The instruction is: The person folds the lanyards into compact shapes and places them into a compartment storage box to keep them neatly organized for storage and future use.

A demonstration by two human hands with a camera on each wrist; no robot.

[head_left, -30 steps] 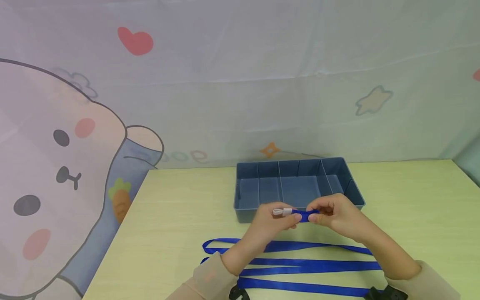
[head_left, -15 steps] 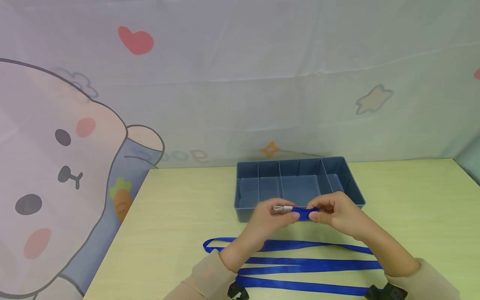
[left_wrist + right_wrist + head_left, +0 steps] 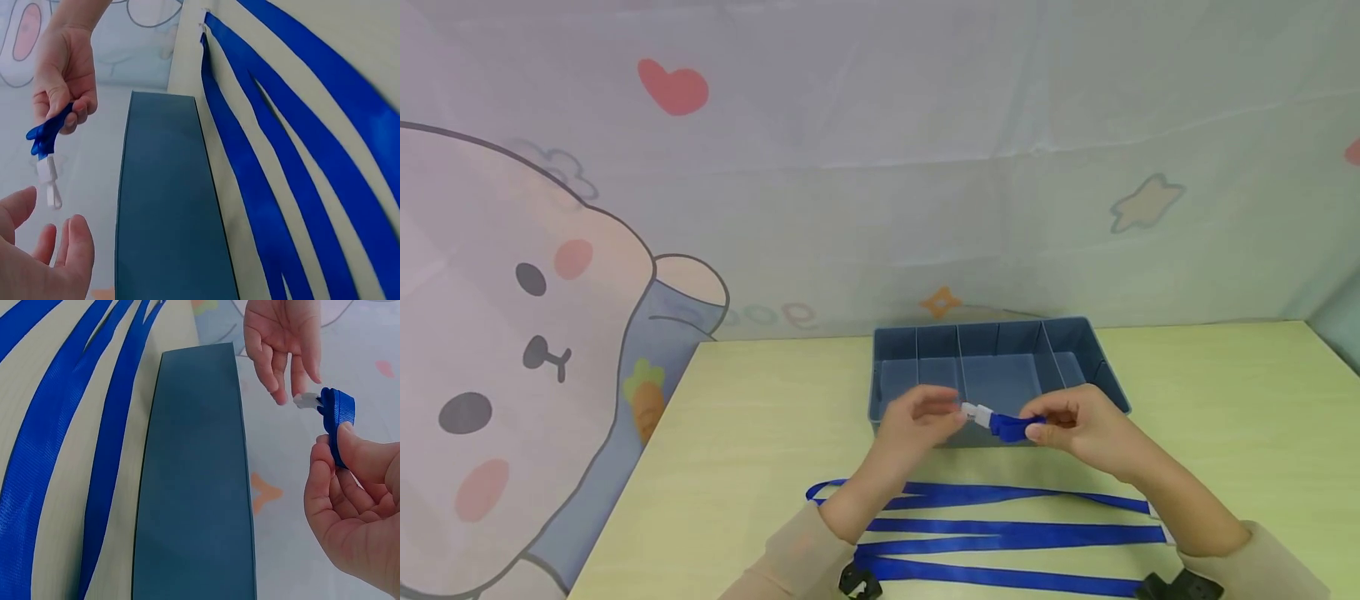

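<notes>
A blue lanyard, folded into a short bundle with a white plastic clip at one end, is held up in front of the box. My right hand pinches the bundle between thumb and fingers, and the clip points toward the left hand. My left hand is beside the clip with its fingers parted; in the left wrist view a gap shows between the fingertips and the clip. More blue lanyards lie stretched out side by side on the table under the forearms.
A blue-grey divided box stands at the back of the yellowish table, right behind the hands. Behind the table hangs a printed cloth with a cartoon animal on the left. White ends of the lying lanyards show by the right forearm.
My left hand has let go of the folded lanyard and moved left. The bundle stays in my right hand, with its clip end tilted and its folds a little looser.
</notes>
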